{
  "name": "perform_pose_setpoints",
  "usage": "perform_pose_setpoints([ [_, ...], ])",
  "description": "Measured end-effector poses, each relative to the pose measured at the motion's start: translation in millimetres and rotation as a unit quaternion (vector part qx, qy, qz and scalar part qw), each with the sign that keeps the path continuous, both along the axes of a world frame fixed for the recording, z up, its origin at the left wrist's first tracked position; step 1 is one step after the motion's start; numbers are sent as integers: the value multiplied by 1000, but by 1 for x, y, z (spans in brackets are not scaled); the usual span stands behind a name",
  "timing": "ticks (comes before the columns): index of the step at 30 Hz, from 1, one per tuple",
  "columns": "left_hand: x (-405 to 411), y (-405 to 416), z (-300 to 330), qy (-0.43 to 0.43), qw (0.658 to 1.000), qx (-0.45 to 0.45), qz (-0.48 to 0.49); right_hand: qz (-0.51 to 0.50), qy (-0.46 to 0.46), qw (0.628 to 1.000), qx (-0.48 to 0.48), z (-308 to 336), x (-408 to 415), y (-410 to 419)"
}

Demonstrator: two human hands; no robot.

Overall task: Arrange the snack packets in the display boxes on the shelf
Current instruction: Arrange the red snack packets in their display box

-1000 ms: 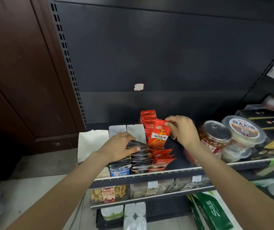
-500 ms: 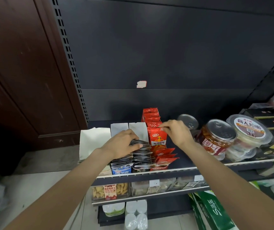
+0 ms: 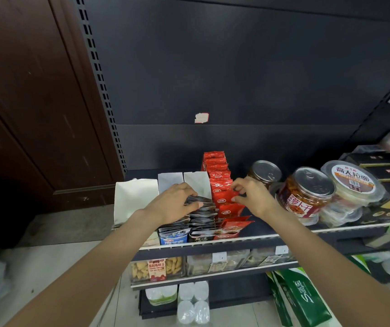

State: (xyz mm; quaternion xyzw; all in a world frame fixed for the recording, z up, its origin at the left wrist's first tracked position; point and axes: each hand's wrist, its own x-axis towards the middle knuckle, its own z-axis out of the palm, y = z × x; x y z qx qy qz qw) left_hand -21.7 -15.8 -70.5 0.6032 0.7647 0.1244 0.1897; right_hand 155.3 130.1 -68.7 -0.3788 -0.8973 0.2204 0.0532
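On the shelf point(image 3: 307, 232), the red packets point(image 3: 220, 185) stand in a row that runs from the front rail back toward the rear panel, with the dark packets point(image 3: 203, 218) in the box just left of them. The right hand point(image 3: 253, 197) pinches the top edge of one red packet partway down that row, thumb and forefinger closed on the foil. The left hand point(image 3: 175, 204) lies over the dark packets, fingers curled onto their upper edges, pressing them flat. The two hands are near each other but not touching.

The risks, as I judge them:
- The foil looks slick and thin; a pinch on the edge alone may slip, leaving the packet tilted or dropped across the row.
- The front red packets already lean forward over the rail; pushing one in behind could tip them off the shelf.
- If the left hand lifts, the dark packets may fan out and spill sideways.
- The jar point(image 3: 304, 197) sits just right of the red packets, close by the right wrist; a wide elbow move could knock it.

Packets are flat, glossy pouches with crimped tops; the white box flaps point(image 3: 196, 185) look like matte card; the jar is clear plastic with a metal pull-tab lid.
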Motion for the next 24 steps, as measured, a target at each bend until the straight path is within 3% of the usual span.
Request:
perform_pose_setpoints([
  [12, 5, -4, 2, 5, 1000, 3, -7, -10, 68, 998, -12, 2, 21, -16],
  [24, 4, -4, 1, 3, 1000, -1, -3, 51, -38, 997, -48, 0, -8, -5],
])
